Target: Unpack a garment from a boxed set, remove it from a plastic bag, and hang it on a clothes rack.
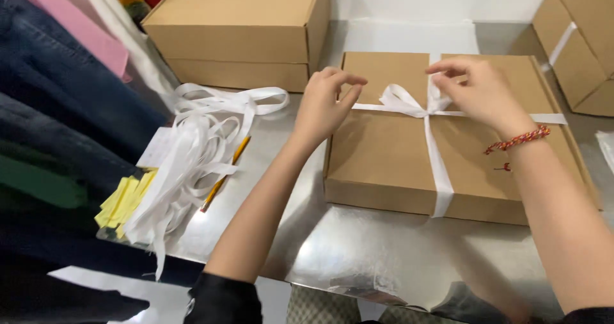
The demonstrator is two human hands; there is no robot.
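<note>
- The left hand [325, 105] pinches one loop of the white ribbon [437, 164].
- The right hand [476, 90] pinches the other loop, above the flat cardboard box [384, 158].

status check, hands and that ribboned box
Left hand pinching ribbon loop. Right hand pinching other end. White ribbon crossed over flat cardboard box. Nothing in the way.

Single head view, close, looking down over the metal table [384, 253]
</note>
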